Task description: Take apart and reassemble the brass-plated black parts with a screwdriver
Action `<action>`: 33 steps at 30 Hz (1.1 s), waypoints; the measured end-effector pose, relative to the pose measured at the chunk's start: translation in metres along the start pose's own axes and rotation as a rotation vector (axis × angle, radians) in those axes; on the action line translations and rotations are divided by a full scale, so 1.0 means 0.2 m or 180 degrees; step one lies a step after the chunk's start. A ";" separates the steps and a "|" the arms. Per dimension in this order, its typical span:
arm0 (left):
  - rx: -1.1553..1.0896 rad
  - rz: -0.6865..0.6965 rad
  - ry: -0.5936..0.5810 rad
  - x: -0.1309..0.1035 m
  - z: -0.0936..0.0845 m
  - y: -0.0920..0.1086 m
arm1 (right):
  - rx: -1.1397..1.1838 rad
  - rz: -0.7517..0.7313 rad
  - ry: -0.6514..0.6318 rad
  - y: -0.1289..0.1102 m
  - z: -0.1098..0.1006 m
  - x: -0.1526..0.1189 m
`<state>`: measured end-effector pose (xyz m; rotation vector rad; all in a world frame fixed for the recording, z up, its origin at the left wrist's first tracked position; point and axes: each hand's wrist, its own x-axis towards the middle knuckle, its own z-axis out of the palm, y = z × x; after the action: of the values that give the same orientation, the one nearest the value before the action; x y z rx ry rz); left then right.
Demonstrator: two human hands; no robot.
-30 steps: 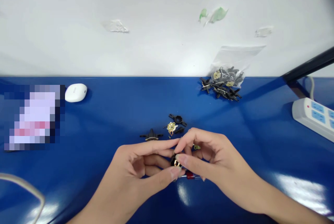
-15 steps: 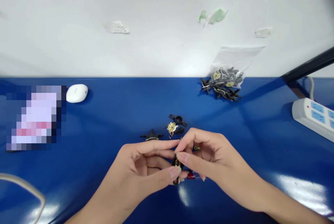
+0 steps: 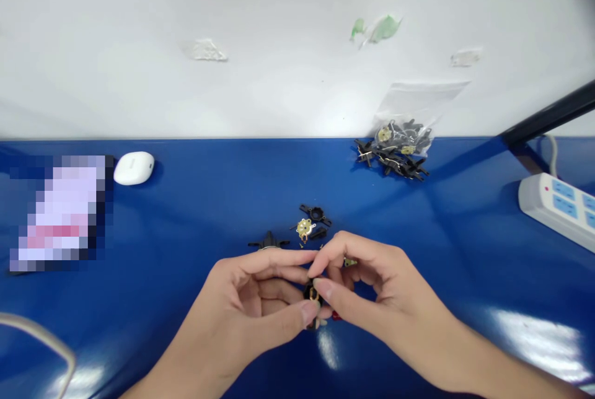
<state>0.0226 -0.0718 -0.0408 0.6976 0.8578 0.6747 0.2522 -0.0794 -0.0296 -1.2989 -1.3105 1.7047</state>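
Observation:
My left hand [image 3: 264,300] pinches a small black part with a brass-coloured piece [image 3: 313,293] in it, low in the middle of the view. At the top of that same part are the closed thumb and forefinger of my right hand [image 3: 367,281]. Fingertips cover much of the part. Just beyond my hands lie a black ring-shaped bracket [image 3: 317,214], a brass-coloured disc [image 3: 305,228] and a small black piece [image 3: 318,233]. A black winged part [image 3: 269,241] shows behind my left fingers. Something red [image 3: 336,316] peeks out under my right hand.
Black parts [image 3: 400,165] lie by a clear plastic bag [image 3: 409,120] of similar parts against the white wall [image 3: 279,46]. A white power strip [image 3: 553,207] is at the right. On the left are a white case [image 3: 134,168], a pixelated flat object [image 3: 65,213] and a cable [image 3: 44,334].
My right hand has shifted slightly, and now hides most of the red and clear object beneath it. Both hands still hold the black part. The view has moved a little.

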 end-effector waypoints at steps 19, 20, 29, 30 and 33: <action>0.0207 -0.0128 0.0112 0.00 0.01 0.03 | -0.1582 -0.0631 0.0824 -0.10 -0.24 0.01; 0.0217 -0.0140 0.0138 0.00 0.01 0.03 | -0.1786 -0.0572 0.0798 -0.10 -0.28 0.02; 0.0404 -0.0106 0.0316 0.01 0.00 0.01 | -0.2924 -0.0281 0.0023 -0.02 -0.41 0.04; 0.0430 -0.0095 0.0308 0.01 0.00 0.01 | -0.2962 -0.0289 -0.0011 -0.02 -0.40 0.04; 0.0525 -0.0031 0.0321 0.01 0.00 0.02 | -0.2947 -0.0331 -0.0143 -0.02 -0.40 0.04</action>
<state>0.0225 -0.0691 -0.0386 0.8121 1.0175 0.6394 0.3245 -0.0445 -0.0310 -1.6119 -2.2824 1.0478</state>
